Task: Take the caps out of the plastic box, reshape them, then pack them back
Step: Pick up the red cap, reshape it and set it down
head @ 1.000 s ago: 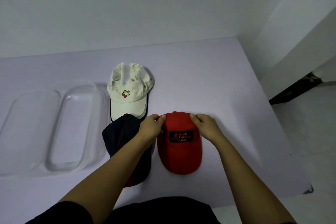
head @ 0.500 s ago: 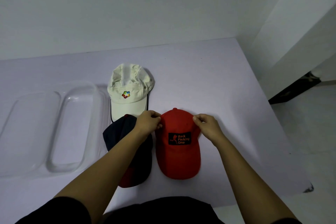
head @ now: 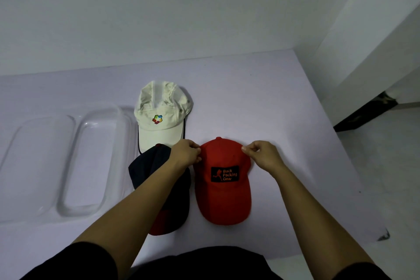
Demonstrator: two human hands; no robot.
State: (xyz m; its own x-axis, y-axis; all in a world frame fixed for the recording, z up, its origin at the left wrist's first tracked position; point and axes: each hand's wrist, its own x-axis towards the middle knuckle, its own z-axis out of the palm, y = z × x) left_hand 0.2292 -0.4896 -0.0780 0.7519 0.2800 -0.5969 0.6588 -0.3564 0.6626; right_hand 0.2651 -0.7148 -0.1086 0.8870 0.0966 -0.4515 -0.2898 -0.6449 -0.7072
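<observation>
The red cap (head: 223, 193) lies flat on the lilac worktop (head: 284, 102), outside the plastic box (head: 128, 143), crown away from the person and brim toward the person. A black patch on its front reads "Back Packing Gear".

Left hand (head: 185, 154): the grip is clenched on the left edge of the red cap's crown, fingers curled against the fabric. The left forearm crosses over the dark cap (head: 147, 170).

Right hand (head: 263, 154): the grip pinches the upper right edge of the same crown between thumb and forefinger; the other fingers are curled in behind.

Position of the other caps:
- The white cap (head: 162, 116), with a multicoloured logo on its front, lies behind the two hands, brim toward the person. Its crown is creased.
- The dark cap is navy with a red brim end nearest the person. It lies just beside the red cap on the left, and its far edge overlaps the brim of the white cap.

The plastic box is transparent and sits at the left of the worktop, just beside the white and dark caps. It shows two shallow rounded recesses side by side. All three caps lie on the worktop and not in either recess.

A pale wall (head: 159, 18) runs along the far edge of the worktop.
</observation>
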